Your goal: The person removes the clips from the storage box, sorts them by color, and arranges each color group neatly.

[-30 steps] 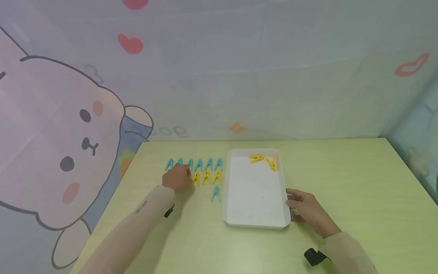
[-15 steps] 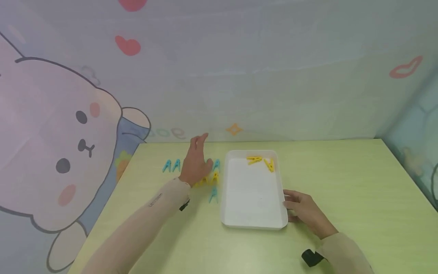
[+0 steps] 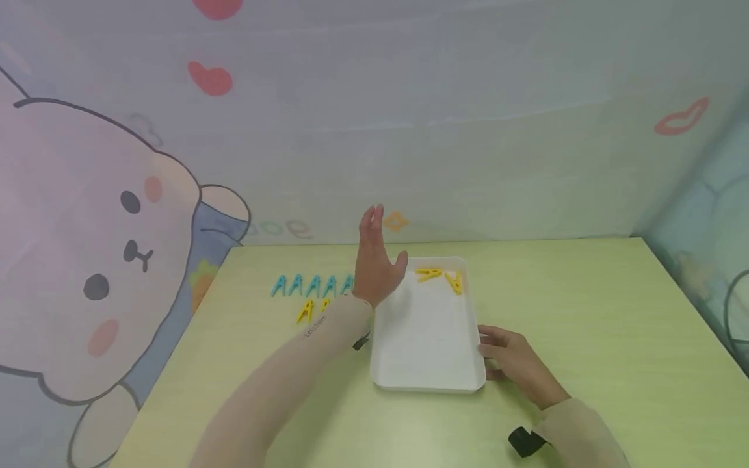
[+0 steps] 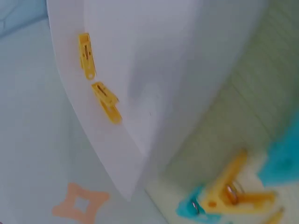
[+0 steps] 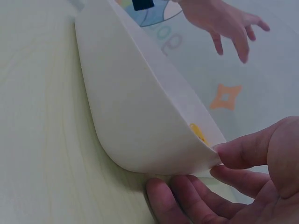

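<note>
My left hand [image 3: 377, 266] is raised above the left edge of a white tray [image 3: 424, 351], fingers extended and thumb spread, holding nothing. In the right wrist view that left hand [image 5: 222, 23] hangs beyond the tray. My right hand [image 3: 515, 357] holds the tray's right side, its thumb [image 5: 243, 149] at the rim and other fingers low by the base. Inside the tray lie two yellow clothespins, one [image 3: 429, 273] left of the other [image 3: 454, 282]. A row of teal clothespins [image 3: 314, 286] and a yellow clothespin [image 3: 305, 311] lie left of it; my left arm hides others.
The light green table [image 3: 562, 292] meets a printed cloth backdrop [image 3: 503, 162] at its far edge. In the left wrist view a yellow clothespin [image 4: 224, 196] and a blurred teal clothespin [image 4: 282, 158] lie beside the tray.
My left hand has risen from the clothespin rows, opened its fingers and moved right to above the tray's left edge. My right hand stays on the tray. The view has shifted slightly.
</note>
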Demonstrator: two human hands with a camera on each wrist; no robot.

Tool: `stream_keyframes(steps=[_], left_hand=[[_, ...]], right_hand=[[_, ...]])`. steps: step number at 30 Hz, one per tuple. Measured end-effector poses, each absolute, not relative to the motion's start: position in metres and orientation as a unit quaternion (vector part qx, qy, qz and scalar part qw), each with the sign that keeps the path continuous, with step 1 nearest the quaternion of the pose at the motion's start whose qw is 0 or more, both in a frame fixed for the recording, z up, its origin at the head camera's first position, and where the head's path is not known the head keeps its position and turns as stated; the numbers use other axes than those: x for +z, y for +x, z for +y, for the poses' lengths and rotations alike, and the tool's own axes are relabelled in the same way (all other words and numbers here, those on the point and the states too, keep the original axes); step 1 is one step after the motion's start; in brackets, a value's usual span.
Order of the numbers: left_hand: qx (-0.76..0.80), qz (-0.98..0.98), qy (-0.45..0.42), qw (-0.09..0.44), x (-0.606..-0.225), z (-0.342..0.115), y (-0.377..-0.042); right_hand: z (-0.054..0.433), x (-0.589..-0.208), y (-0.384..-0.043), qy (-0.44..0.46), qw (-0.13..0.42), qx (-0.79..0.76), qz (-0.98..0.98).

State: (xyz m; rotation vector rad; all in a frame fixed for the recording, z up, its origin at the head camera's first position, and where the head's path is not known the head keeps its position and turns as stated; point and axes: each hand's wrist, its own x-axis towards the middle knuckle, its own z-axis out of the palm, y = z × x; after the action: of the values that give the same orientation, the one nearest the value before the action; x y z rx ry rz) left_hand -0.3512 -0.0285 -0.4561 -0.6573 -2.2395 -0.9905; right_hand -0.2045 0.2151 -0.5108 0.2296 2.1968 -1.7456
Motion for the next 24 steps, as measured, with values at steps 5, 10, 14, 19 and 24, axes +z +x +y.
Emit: stream_keyframes(steps=[5, 10, 14, 19, 24], left_hand=[[-0.373, -0.881, -0.199, 0.212, -0.459, -0.005, -0.356], [-0.313, -0.931, -0.162, 0.09, -0.463, 0.014, -0.36], [-0.261, -0.95, -0.169, 0.013, -0.466, 0.025, -0.361], [-0.183, -0.967, -0.176, -0.037, -0.473, 0.037, -0.364], [-0.101, -0.977, -0.18, -0.052, -0.484, 0.048, -0.368]], right_hand=[[0.214, -0.509, -0.204, 0.08, 0.161, -0.608, 0.774], [0.216, -0.506, -0.204, 0.085, 0.16, -0.611, 0.771], [0.217, -0.505, -0.203, 0.084, 0.159, -0.61, 0.772], [0.217, -0.503, -0.201, 0.078, 0.156, -0.615, 0.769], [0.217, -0.501, -0.199, 0.08, 0.149, -0.617, 0.768]])
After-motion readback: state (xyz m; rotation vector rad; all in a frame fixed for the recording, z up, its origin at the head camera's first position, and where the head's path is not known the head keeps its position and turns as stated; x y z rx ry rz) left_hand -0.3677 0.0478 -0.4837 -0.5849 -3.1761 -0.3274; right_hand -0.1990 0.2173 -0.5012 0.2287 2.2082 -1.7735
